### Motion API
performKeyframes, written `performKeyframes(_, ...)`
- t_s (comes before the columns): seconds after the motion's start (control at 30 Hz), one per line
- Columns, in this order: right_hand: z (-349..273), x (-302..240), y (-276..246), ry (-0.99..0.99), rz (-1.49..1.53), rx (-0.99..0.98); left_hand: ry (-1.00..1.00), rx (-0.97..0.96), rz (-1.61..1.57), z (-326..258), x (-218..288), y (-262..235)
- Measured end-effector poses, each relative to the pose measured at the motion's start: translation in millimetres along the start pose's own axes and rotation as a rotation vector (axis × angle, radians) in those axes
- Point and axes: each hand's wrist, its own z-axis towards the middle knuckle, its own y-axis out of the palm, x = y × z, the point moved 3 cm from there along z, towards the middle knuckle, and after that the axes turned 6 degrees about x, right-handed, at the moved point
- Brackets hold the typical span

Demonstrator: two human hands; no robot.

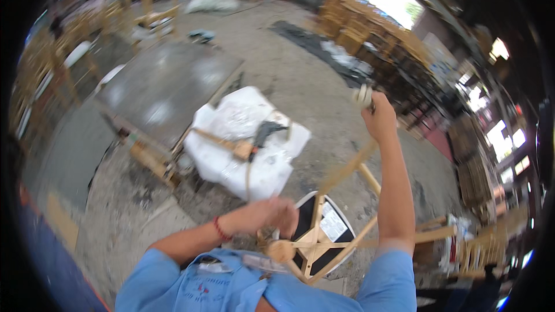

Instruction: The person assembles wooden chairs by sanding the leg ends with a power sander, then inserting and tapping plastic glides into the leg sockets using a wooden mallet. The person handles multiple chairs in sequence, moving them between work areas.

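Note:
A pale wooden chair (313,244) stands in front of me, its seat's black underside (304,219) and a white label turned up toward me. My right hand (379,117) is raised at the far right of the chair, closed around a pale, ridged, round object (363,96) whose kind I cannot make out. A blurred, yellowish wooden bar (347,167) slants from the chair up toward that hand. My left hand (274,217) is smeared by motion beside the chair, near the round end of a wooden leg (281,250). Whether its fingers hold anything does not show.
Left of the chair, white wrapping (217,118) covers a low stand bearing a dark tool (267,133) and a wooden piece (222,143). A large grey-topped table (170,84) stands beyond it. Stacked wooden furniture (370,26) lines the back right, and chair frames (156,8) stand back left.

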Motion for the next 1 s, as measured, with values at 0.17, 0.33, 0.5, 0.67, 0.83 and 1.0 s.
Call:
performKeyframes(0.17, -94.3, -139.4, 60.1, -0.379, 0.05, -0.263, -0.11, 0.575, -0.266, -5.0, 19.0, -62.9)
performKeyframes(0.33, -141.6, -191.9, 91.5, -0.392, 0.247, -0.327, -0.135, 0.45, -0.008, -33.9, 3.3, -87.3)
performKeyframes(0.5, -175.2, -166.1, 65.7, 0.29, 0.638, -0.484, -0.191, 0.873, 0.403, -113.7, -27.4, -179.0)
performKeyframes(0.67, -286.3, -123.5, -26.4, 1.083, 0.866, -0.128, -0.384, 1.294, 0.896, -183.3, -54.1, -319.2)
performKeyframes(0.83, -439.3, -237.3, -58.6, 1.653, 0.115, -0.27, -0.408, 1.366, 0.998, -191.2, -68.5, -404.2)
performKeyframes(1.0, -433.7, -302.6, 46.0, 1.74, 0.284, -0.871, -0.546, 1.36, 0.909, -183.0, -64.2, -424.7)
